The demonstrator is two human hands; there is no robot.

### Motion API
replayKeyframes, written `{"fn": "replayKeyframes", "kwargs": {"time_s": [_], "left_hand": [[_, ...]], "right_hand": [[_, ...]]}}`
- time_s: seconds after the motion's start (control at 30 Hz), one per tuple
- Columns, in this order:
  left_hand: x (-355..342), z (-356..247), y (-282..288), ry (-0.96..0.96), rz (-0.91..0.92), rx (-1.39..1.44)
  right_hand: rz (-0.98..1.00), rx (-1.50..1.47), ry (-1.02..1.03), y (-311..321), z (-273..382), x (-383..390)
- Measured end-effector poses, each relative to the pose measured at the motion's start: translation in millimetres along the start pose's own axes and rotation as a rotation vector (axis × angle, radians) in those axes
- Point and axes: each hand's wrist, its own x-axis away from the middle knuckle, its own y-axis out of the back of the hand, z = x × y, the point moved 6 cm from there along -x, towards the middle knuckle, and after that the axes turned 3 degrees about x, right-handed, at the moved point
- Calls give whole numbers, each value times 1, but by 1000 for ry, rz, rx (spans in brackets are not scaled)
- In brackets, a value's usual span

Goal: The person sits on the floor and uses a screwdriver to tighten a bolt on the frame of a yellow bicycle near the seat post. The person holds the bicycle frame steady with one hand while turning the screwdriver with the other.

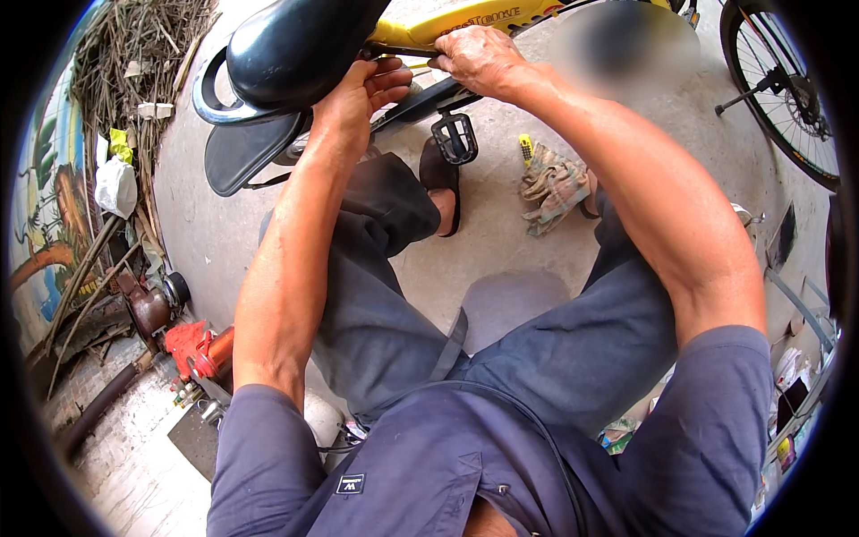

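Observation:
I sit at a yellow bicycle frame (416, 27) with a black saddle (291, 49). My left hand (358, 94) is curled just under the saddle's edge, thumb raised to something dark that I cannot make out. My right hand (474, 63) is closed on a thin dark bar along the yellow frame. Below them hang a black pedal (455, 137) and a dark flap-like piece (242, 152). Between my feet and the right forearm, crumpled work gloves (555, 192) lie on the floor beside a small yellow tool (526, 148).
A wheel (778, 98) stands at the upper right. Dry sticks (134, 54), white scraps and a painted wall (49, 224) line the left. A red metal tool or machine (197, 349) lies by my left elbow. Assorted clutter (787, 394) sits at the right. A blurred patch covers part of the upper right.

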Motion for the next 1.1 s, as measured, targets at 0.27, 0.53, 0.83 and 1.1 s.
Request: {"fn": "replayKeyframes", "kwargs": {"time_s": [0.27,0.53,0.83,1.1], "left_hand": [[-2,-1,3,-28,1,-32],[-7,-2,-2,-63,-11,-106],[-11,-13,-5,-166,-35,-292],[-13,-12,-7,-136,-9,-329]], "right_hand": [[131,-15,81,9,3,-2],[151,-58,70,-3,-1,-4],[336,-579,-172,4,-4,2],[354,-400,-84,8,5,0]]}}
